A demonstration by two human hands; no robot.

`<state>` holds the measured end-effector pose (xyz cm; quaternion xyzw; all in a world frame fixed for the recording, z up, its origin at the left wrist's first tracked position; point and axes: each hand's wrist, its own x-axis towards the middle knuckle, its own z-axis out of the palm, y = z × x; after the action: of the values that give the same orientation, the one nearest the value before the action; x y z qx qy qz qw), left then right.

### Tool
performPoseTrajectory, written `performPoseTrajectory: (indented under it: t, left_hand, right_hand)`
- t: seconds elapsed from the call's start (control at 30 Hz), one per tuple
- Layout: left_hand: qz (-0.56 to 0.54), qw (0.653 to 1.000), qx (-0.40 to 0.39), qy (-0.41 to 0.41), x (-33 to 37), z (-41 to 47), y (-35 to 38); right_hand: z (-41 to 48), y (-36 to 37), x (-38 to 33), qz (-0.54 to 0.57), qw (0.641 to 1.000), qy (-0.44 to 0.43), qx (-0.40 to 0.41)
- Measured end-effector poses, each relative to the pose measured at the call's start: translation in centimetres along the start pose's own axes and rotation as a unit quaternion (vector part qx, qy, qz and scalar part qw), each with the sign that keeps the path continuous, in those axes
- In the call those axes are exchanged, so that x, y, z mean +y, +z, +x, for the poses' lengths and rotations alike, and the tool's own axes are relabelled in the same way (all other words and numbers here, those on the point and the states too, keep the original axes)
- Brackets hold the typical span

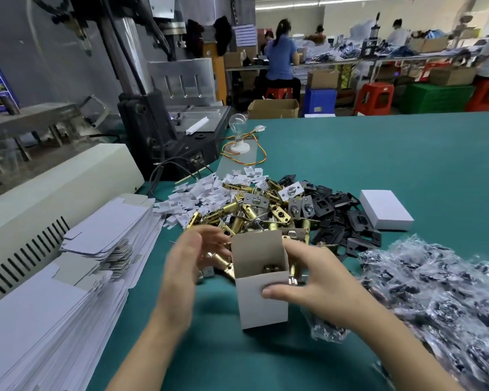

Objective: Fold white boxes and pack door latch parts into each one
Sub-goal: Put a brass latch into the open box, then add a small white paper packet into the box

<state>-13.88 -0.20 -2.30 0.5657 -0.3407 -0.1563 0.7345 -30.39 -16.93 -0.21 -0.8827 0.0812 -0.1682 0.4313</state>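
An open white box [261, 303] stands upright above the green table, with a brass latch part showing inside it. My right hand [316, 286] grips the box, thumb across its front face and fingers behind. My left hand [187, 266] is blurred just left of the box, fingers loosely spread, holding nothing that I can see. Behind the box lies a heap of brass latch bolts [237, 213], black strike plates [339, 218] and small white plastic pieces [198, 193]. One closed white box [386, 208] lies to the right of the heap.
Stacks of flat white box blanks [76, 263] fill the left side beside a cream machine housing [54, 190]. Clear bags of dark parts [441, 300] are piled at the right. A bulb on a white base [239, 131] with coloured wires stands behind the heap. People work at far benches.
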Motion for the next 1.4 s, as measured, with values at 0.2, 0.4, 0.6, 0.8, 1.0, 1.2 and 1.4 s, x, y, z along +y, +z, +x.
performPoseTrajectory:
  t: [0.2,0.4,0.6,0.8,1.0,1.2,1.4]
  left_hand:
    - [0.226,0.952,0.203,-0.026,-0.4,9.0,-3.9]
    - [0.583,0.804,0.071,-0.093,-3.8,15.7,-6.2]
    - [0.769,0.629,-0.032,-0.113,-4.1,18.3,-7.9]
    - [0.754,0.655,0.015,-0.051,-4.2,18.1,-8.0]
    - [0.309,0.937,0.159,-0.037,1.0,14.8,-3.9]
    - [0.105,0.993,0.030,0.042,8.5,3.2,0.7]
    - [0.169,0.981,-0.060,0.075,9.0,-2.6,4.4]
  right_hand:
    - [-1.2,1.0,0.6,-0.058,0.996,-0.017,0.060]
    - [-1.5,1.0,0.7,-0.030,0.999,-0.001,0.041]
    - [-1.4,0.7,1.2,-0.011,0.999,-0.011,0.037]
    - [-1.4,0.7,1.2,-0.025,0.999,-0.009,0.042]
    - [-1.5,0.8,1.1,-0.036,0.998,-0.016,0.047]
    - [-1.3,0.9,1.1,-0.016,0.999,-0.028,0.041]
    - [-1.5,1.0,0.6,-0.015,0.999,-0.023,0.041]
